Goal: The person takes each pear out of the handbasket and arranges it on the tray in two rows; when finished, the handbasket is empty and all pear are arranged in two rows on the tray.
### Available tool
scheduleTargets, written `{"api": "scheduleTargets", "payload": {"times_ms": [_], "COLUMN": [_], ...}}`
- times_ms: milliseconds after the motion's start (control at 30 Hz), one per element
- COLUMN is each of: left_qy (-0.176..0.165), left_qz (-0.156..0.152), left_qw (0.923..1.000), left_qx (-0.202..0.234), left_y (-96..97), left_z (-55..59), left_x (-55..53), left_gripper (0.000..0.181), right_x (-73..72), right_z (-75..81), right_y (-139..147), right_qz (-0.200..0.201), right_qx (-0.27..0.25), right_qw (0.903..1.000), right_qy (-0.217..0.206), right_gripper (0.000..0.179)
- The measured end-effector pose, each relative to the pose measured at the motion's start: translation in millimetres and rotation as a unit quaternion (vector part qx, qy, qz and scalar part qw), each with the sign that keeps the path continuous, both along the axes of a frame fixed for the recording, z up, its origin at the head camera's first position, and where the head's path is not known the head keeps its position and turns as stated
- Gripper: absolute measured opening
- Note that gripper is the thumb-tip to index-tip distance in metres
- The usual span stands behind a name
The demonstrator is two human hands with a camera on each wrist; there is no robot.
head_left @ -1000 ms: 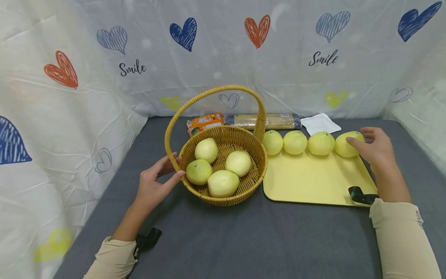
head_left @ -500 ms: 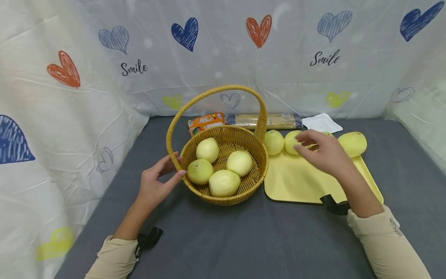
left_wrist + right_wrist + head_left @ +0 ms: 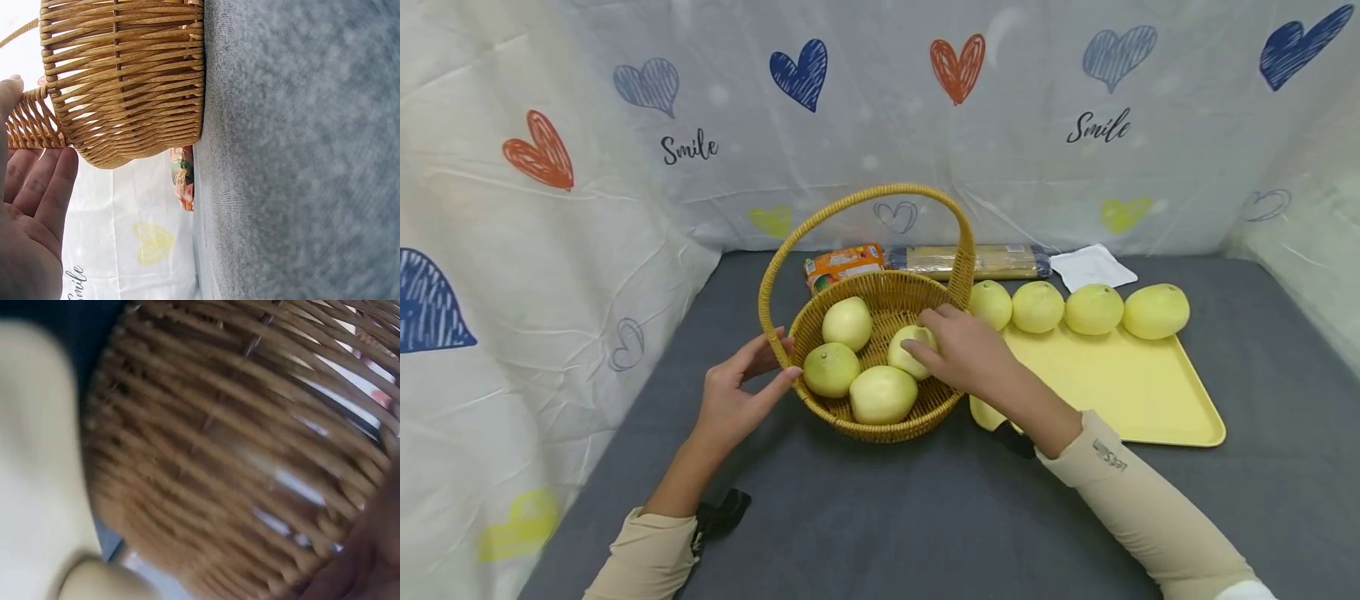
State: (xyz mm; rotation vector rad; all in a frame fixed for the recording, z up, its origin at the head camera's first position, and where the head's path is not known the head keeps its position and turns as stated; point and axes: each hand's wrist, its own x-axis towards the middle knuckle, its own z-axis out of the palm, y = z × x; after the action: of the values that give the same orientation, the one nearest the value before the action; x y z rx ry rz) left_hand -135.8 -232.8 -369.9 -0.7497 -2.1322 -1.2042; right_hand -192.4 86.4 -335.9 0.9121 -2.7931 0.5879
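A wicker basket [image 3: 808, 408] with a tall arched handle holds several pale yellow-green fruits. My left hand [image 3: 737, 387] grips its left rim at the handle's foot, thumb on the near side and fingers on the far side; the left wrist view shows this hand [image 3: 37, 206] against the weave. Reaching over the right rim, my right hand [image 3: 966, 350] has thumb and fingers curved around the rightmost fruit [image 3: 901, 354], which sits among the others. A yellow tray [image 3: 1120, 392] right of the basket carries several similar fruits [image 3: 1093, 309] in a row along its far edge.
Behind the basket lie an orange packet [image 3: 844, 265] and a long clear-wrapped package [image 3: 1000, 262]. A white cloth or paper [image 3: 1092, 267] lies behind the tray. The grey table [image 3: 880, 517] ends at a white curtain [image 3: 880, 108] printed with hearts.
My right hand has left the fruit at the tray's right end and swung left across the tray to a fruit in the basket. My left hand keeps its place on the basket.
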Motion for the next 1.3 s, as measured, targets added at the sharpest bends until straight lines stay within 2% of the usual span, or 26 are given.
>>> {"api": "scheduleTargets", "payload": {"times_ms": [67,133,233,300,333,400,467,567,667,733,967,1167,1300], "left_qy": [0.006,0.008,0.002,-0.001,-0.002,0.002,0.007,0.008,0.004,0.001,-0.005,-0.019,-0.014], "left_qz": [-0.003,-0.003,-0.003,-0.002,-0.003,-0.007,-0.010,-0.013,-0.008,-0.004,-0.006,-0.005,-0.003], "left_qw": [1.0000,1.0000,1.0000,1.0000,1.0000,1.0000,0.9999,0.9998,0.9999,1.0000,1.0000,0.9998,0.9999], "left_qx": [-0.001,-0.001,-0.002,-0.002,0.000,0.003,0.005,0.009,0.008,0.005,0.005,0.003,0.001], "left_y": [3.5,6.7,8.6,8.5,9.0,9.6,10.1,10.4,10.2,9.6,-5.1,-8.3,-5.6], "left_z": [6.8,12.5,16.2,16.8,16.2,15.2,15.1,15.9,16.7,15.6,-8.6,-12.6,-8.8], "left_x": [3.5,6.5,9.1,10.0,9.8,9.2,8.3,7.9,9.0,8.7,-6.5,-6.6,-5.2], "left_gripper": [0.060,0.059,0.058,0.058,0.057,0.057,0.057,0.057,0.057,0.059,0.065,0.065,0.065], "right_x": [-7.8,-16.7,-27.1,-30.6,-31.2,-30.9,-29.9,-27.0,-25.0,-24.2,-24.7,-23.5,-23.5], "right_z": [-0.2,1.1,2.9,2.1,0.8,-2.7,-7.0,-12.3,-16.1,-16.7,-15.0,-14.2,-13.5], "right_y": [-8,-13,-13,-12,-11,-8,-7,-7,-9,-9,-9,-9,-9], "right_qz": [-0.015,-0.011,0.025,0.053,0.065,0.083,0.089,0.079,0.060,0.055,0.065,0.062,0.062], "right_qx": [0.039,0.051,0.031,0.004,-0.006,-0.032,-0.053,-0.077,-0.089,-0.097,-0.114,-0.122,-0.127], "right_qw": [0.9979,0.9909,0.9740,0.9624,0.9596,0.9599,0.9660,0.9764,0.9817,0.9820,0.9813,0.9800,0.9789], "right_qy": [-0.050,-0.124,-0.223,-0.266,-0.274,-0.266,-0.237,-0.186,-0.157,-0.152,-0.141,-0.145,-0.148], "right_gripper": [0.040,0.046,0.059,0.070,0.073,0.076,0.077,0.074,0.070,0.068,0.068,0.069,0.069]}}
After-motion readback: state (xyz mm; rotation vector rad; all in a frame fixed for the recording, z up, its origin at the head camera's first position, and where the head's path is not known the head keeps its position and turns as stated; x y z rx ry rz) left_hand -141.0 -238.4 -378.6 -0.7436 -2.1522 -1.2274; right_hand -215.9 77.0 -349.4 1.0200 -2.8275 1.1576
